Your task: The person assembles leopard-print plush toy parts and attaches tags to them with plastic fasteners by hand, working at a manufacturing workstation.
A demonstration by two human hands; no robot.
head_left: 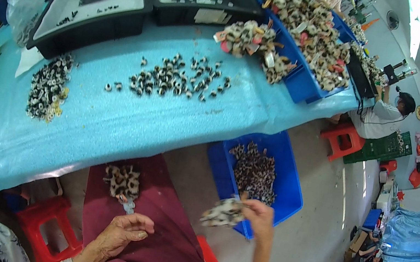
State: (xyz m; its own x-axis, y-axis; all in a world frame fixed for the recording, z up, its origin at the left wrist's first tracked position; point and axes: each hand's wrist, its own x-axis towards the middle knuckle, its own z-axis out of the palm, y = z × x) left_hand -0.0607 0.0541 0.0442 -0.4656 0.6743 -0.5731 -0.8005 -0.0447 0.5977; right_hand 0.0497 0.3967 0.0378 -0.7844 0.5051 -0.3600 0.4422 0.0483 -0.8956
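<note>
My right hand (262,218) pinches a leopard-spotted plush piece (223,213) between thumb and fingers, beside the near edge of a blue bin (295,192). Inside that bin is a heap of dark spotted fabric pieces (255,175). Over my lap, my left hand (120,235) is loosely curled with thumb and fingers apart, holding nothing. Just beyond it a second spotted plush piece (123,180) lies on my maroon apron (166,224), with a small pale, see-through bit at its near end.
On the blue-covered table (111,123) lie small black-and-white parts (174,78) and another pile (49,87). Black trays (108,22) and a blue crate (306,89) of spotted plush stand behind. A red stool (47,226) is at left; a co-worker (381,118) sits far right.
</note>
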